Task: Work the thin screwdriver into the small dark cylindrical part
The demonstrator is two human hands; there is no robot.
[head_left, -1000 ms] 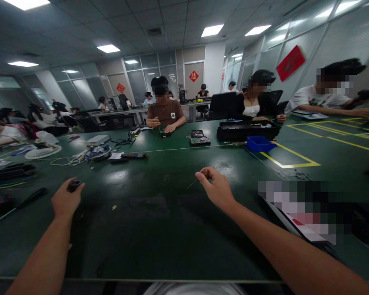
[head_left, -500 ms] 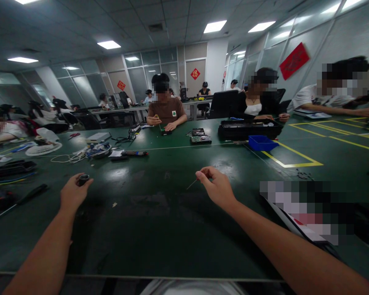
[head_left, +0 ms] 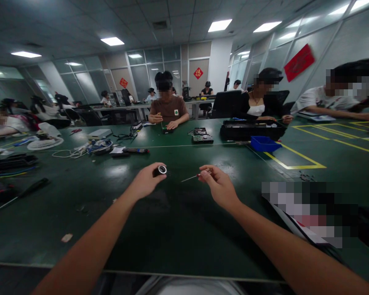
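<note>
The left hand [head_left: 145, 180] has moved inward across the green tabletop [head_left: 184, 237], bringing the black cylindrical part [head_left: 161, 170] near the right hand [head_left: 220, 186]. The part sits between the left thumb and fingers, which are clamped around it, ringed end exposed. The right fingers pinch a thin screwdriver [head_left: 191, 178], its tip pointing left, apart from the part.

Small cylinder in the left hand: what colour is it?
The cylinder is black with a silvery end ring, best in head view.
</note>
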